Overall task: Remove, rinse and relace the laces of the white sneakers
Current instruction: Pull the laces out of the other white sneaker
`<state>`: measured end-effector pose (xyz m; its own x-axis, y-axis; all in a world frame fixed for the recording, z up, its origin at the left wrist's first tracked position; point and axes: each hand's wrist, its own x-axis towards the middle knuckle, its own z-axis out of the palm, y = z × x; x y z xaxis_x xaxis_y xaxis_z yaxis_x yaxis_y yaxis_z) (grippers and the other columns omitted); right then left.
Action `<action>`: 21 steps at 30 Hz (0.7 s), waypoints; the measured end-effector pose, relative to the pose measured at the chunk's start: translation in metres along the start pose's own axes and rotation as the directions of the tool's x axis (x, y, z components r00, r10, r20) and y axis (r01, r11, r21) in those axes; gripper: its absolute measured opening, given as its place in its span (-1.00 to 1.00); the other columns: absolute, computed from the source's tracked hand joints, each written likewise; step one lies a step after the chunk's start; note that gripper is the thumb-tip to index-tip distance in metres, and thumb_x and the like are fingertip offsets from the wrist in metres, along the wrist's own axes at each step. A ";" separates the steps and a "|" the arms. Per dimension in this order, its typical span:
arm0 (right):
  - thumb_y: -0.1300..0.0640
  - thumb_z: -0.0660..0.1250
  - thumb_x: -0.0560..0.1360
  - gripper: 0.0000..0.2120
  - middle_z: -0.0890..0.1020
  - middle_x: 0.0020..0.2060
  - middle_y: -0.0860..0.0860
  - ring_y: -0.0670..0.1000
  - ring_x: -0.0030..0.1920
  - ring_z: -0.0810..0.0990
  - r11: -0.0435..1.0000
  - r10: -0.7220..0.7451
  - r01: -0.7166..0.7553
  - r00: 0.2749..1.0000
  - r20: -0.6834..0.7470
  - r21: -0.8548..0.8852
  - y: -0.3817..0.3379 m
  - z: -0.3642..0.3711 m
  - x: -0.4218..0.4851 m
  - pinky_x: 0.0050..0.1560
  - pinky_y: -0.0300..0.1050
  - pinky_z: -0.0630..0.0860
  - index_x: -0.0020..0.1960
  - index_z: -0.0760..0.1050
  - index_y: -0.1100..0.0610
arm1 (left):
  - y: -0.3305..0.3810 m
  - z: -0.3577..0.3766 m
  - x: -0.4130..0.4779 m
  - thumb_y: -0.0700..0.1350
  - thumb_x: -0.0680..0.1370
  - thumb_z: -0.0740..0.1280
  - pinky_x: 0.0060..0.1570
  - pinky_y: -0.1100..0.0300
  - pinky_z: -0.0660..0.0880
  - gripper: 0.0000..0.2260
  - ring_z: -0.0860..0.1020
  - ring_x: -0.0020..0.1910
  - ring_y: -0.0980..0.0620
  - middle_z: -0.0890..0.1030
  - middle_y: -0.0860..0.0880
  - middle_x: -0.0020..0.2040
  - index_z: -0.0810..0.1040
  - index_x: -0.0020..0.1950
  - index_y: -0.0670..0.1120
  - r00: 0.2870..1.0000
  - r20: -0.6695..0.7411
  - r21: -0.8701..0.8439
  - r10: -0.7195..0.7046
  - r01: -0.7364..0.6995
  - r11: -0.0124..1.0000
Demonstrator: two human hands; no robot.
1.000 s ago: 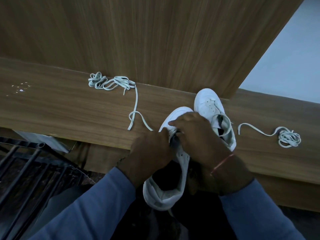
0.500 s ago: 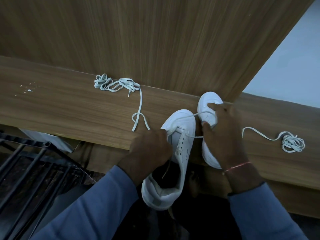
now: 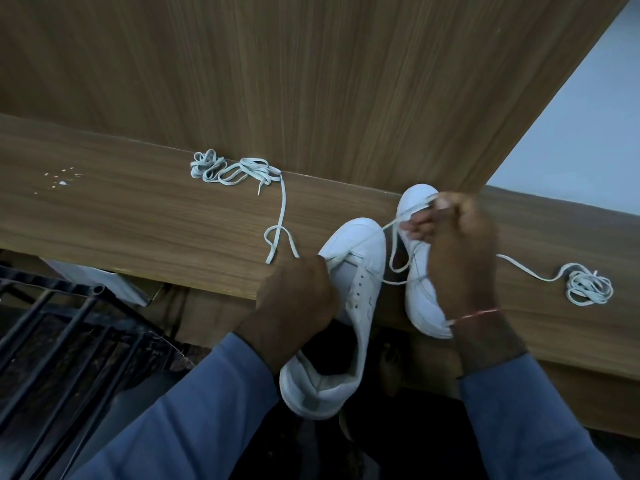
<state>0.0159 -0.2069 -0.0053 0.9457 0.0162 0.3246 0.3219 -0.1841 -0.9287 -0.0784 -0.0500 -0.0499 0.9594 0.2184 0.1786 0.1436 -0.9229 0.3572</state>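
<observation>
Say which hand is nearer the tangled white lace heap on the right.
Right. The right hand, pinching a white lace, is left of the tangled white lace heap; the left hand, gripping the near white sneaker, farther left.

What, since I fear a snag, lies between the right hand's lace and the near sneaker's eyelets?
Nothing visible. The lace runs free from the right hand to the near sneaker, held by the left hand. The other sneaker lies beside that path, under the right hand.
</observation>
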 end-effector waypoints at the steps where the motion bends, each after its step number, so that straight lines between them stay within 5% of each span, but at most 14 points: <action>1: 0.18 0.10 0.67 -0.81 0.66 -0.21 0.13 0.07 -0.19 0.69 0.982 0.110 -0.100 0.992 -0.054 0.160 -0.005 -0.007 0.005 -0.11 -0.07 0.62 -0.04 0.45 0.14 | -0.003 -0.003 0.003 -0.06 0.40 0.07 -0.37 0.04 0.36 -0.72 0.54 -0.29 -0.31 0.54 -0.24 -0.22 0.50 -0.14 -0.19 1.000 -0.004 0.000 0.002 -0.002 1.000; 4: 0.20 0.06 0.68 -0.80 0.66 -0.22 0.13 0.12 -0.11 0.71 0.783 0.313 -0.246 0.950 -0.020 0.572 -0.014 -0.025 0.012 -0.03 -0.06 0.63 -0.04 0.42 0.18 | -0.014 -0.013 0.010 -0.14 0.41 0.13 -0.43 0.05 0.39 -0.78 0.54 -0.37 -0.31 0.53 -0.28 -0.32 0.52 -0.20 -0.23 0.998 0.044 -0.033 -0.045 0.047 0.998; 6: 0.23 0.10 0.67 -0.82 0.65 -0.25 0.13 0.11 -0.18 0.70 0.766 0.359 -0.333 0.931 0.062 0.550 -0.018 -0.026 0.009 -0.10 -0.07 0.64 -0.05 0.43 0.18 | -0.022 -0.010 0.015 -0.15 0.45 0.20 -0.21 0.07 0.41 -0.78 0.57 -0.09 -0.30 0.60 -0.24 -0.11 0.55 0.02 -0.15 0.987 0.074 -0.067 -0.144 0.149 0.987; 8: 0.27 0.16 0.62 -0.86 0.62 -0.34 0.11 0.06 -0.37 0.64 0.863 0.383 -0.411 0.911 0.150 0.294 -0.020 -0.016 0.001 -0.30 -0.10 0.60 -0.03 0.48 0.15 | -0.026 -0.007 0.017 -0.15 0.45 0.22 -0.09 0.06 0.48 -0.75 0.57 0.00 -0.26 0.62 -0.19 -0.03 0.54 0.09 -0.07 0.973 0.161 -0.099 -0.166 0.183 0.978; 11: 0.14 0.27 0.59 -0.83 0.60 -0.39 0.03 -0.06 -0.42 0.55 0.974 0.187 -0.135 0.933 0.306 -0.183 -0.014 0.008 -0.021 -0.34 -0.18 0.49 0.16 0.52 -0.03 | -0.021 -0.007 0.016 -0.14 0.46 0.23 -0.08 0.02 0.50 -0.71 0.57 0.00 -0.26 0.62 -0.19 -0.01 0.51 0.17 -0.07 0.979 0.158 -0.101 -0.126 0.143 0.984; 13: 0.03 0.27 0.60 -0.64 0.53 -0.38 -0.09 -0.13 -0.32 0.56 0.912 0.053 0.150 0.879 0.474 -0.381 -0.007 0.024 -0.032 -0.19 -0.18 0.51 0.38 0.39 -0.14 | -0.019 -0.007 0.014 -0.12 0.48 0.23 -0.06 0.01 0.49 -0.67 0.57 0.02 -0.26 0.61 -0.19 0.03 0.47 0.25 -0.05 0.981 0.158 -0.069 -0.113 0.125 0.990; 17: 0.06 0.15 0.65 -0.50 0.63 -0.14 -0.03 0.02 -0.11 0.60 0.788 0.026 0.347 0.807 0.590 -0.509 0.002 0.045 -0.034 0.00 -0.05 0.51 0.55 0.13 -0.13 | -0.012 -0.010 0.010 -0.05 0.54 0.20 -0.02 -0.02 0.49 -0.60 0.56 0.07 -0.27 0.59 -0.21 0.10 0.38 0.39 -0.03 0.986 0.152 -0.017 -0.067 0.070 0.997; 19: 0.12 0.15 0.64 -0.54 0.66 0.00 0.03 0.05 -0.02 0.62 0.749 0.047 0.377 0.790 0.612 -0.545 0.010 0.048 -0.031 0.03 -0.05 0.49 0.52 0.22 -0.08 | -0.010 -0.009 0.008 -0.02 0.56 0.16 -0.06 -0.01 0.48 -0.58 0.57 0.03 -0.27 0.60 -0.20 0.08 0.33 0.42 -0.01 0.991 0.132 0.023 -0.037 0.034 0.999; 21: 0.15 0.16 0.62 -0.74 0.65 -0.03 0.02 0.08 -0.01 0.61 0.672 0.014 0.456 0.780 0.625 -0.584 0.015 0.052 -0.028 0.00 -0.02 0.52 0.27 0.46 0.01 | -0.010 -0.007 0.007 -0.02 0.57 0.14 -0.06 0.01 0.50 -0.56 0.58 0.01 -0.24 0.60 -0.18 0.05 0.29 0.46 0.00 0.992 0.128 0.073 -0.006 -0.003 0.997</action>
<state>-0.0039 -0.1593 -0.0377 0.7702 0.6247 0.1282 0.6214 -0.6900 -0.3711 -0.0745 -0.0369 -0.0460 0.9816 0.1818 0.0578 0.1579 -0.9444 0.2883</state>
